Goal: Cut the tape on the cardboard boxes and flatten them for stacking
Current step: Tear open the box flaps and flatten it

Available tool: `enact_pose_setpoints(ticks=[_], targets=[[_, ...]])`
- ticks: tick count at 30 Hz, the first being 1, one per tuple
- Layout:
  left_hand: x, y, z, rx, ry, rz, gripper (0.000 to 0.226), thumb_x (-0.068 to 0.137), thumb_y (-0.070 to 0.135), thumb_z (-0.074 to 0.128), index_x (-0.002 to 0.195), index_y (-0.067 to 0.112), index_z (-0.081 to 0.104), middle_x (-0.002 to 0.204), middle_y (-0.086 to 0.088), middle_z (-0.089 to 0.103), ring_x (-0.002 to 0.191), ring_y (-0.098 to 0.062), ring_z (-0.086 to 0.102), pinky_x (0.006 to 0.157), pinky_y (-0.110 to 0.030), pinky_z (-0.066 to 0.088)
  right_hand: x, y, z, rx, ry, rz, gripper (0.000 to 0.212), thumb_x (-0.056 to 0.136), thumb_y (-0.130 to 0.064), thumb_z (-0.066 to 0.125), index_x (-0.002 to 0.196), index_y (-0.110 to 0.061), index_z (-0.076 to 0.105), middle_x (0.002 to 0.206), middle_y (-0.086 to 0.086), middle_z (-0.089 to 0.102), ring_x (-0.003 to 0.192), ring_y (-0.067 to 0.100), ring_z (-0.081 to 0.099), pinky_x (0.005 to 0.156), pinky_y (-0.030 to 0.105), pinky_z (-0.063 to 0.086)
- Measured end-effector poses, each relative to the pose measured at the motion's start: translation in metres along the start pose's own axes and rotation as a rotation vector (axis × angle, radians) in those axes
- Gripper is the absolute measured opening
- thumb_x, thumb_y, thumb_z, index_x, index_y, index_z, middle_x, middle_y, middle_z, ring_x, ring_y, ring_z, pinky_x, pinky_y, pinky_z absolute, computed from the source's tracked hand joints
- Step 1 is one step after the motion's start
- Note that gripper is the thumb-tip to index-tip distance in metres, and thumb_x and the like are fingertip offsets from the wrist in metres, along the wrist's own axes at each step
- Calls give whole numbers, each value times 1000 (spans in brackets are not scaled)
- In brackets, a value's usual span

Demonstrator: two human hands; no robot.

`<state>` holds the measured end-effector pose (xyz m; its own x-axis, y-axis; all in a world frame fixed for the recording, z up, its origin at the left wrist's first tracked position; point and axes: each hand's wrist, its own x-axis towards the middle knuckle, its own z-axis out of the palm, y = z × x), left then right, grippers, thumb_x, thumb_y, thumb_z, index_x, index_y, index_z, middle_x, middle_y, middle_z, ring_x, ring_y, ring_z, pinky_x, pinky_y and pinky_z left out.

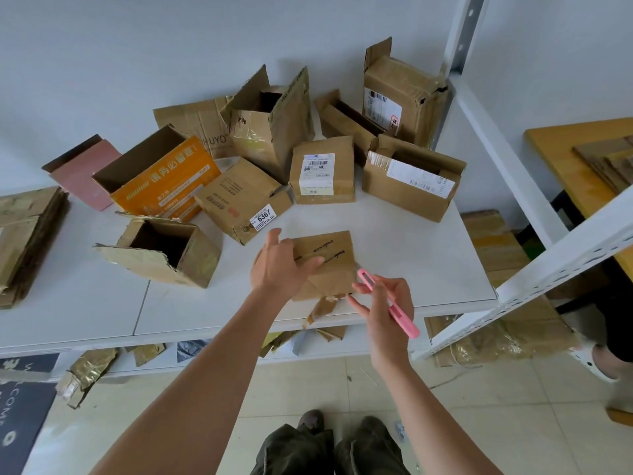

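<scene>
Nearest to me I record two dark shoes (346, 430) and dark trouser legs on the tiled floor (479, 416), with torn tape scraps (85, 371) lying at the foot of the shelf. Both bare forearms reach up to the white shelf surface (411, 255). My right hand (387, 310) has its fingers curled round a pink utility knife (390, 303), gripping it with the tip pointing up and left, just beside the lower right corner of the small cardboard box (325, 258). My left hand (281, 265) lies on the left side of that box, fingers extended across its top face and thumb raised; I see a flat pressing contact, not a curled grip. The box sits near the front edge of the shelf surface, and a loose strip of brown tape (322, 310) hangs from its near edge over the shelf lip.

Left of it an open box (161, 248) lies on its side. Behind stand a box labelled 6367 (243, 200), an orange box (164, 180), a pink box (85, 169), a box with a white label (322, 169) and further opened boxes up to the wall. A flattened cardboard stack (27, 241) lies at far left. At right, a white perforated rack post (548, 269) crosses the view, with a wooden table (579, 159) beyond it
</scene>
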<state>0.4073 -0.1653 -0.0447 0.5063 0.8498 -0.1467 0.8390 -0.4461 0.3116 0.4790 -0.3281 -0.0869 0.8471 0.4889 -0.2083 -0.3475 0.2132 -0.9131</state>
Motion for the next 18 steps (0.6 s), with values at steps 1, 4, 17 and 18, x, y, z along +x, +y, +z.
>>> enact_pose_setpoints(ticks=[1, 4, 17, 18], targets=[[4, 0, -2, -12, -26, 27, 53, 83, 57, 67, 109, 11, 62, 146, -3, 40, 119, -25, 54, 89, -42, 51, -2, 0, 1, 26, 52, 2, 12, 101, -3, 46, 90, -8, 49, 94, 19, 68, 95, 26, 71, 74, 40, 61], [8, -2, -6, -71, -113, 63, 42, 84, 48, 71, 97, 16, 48, 103, -2, 57, 92, -23, 58, 67, -34, 48, -5, -1, 5, 101, 168, 19, 14, 101, -3, 45, 88, -8, 49, 91, 22, 67, 92, 31, 71, 71, 40, 61], [-8, -4, -10, -351, -127, -346, 61, 100, 45, 43, 151, 27, 15, 109, -18, 63, 43, -24, 66, 45, -34, 57, 1, -2, 24, 62, 49, 43, 8, 103, -11, 45, 96, -7, 46, 101, 15, 68, 98, 26, 72, 82, 45, 60], [-8, -2, -10, -336, -132, -360, 65, 100, 47, 43, 153, 22, 15, 104, -18, 66, 42, -22, 66, 47, -34, 58, 0, 1, 30, 68, 30, 60, 8, 103, -11, 46, 96, -8, 46, 104, 13, 67, 100, 23, 72, 83, 44, 60]])
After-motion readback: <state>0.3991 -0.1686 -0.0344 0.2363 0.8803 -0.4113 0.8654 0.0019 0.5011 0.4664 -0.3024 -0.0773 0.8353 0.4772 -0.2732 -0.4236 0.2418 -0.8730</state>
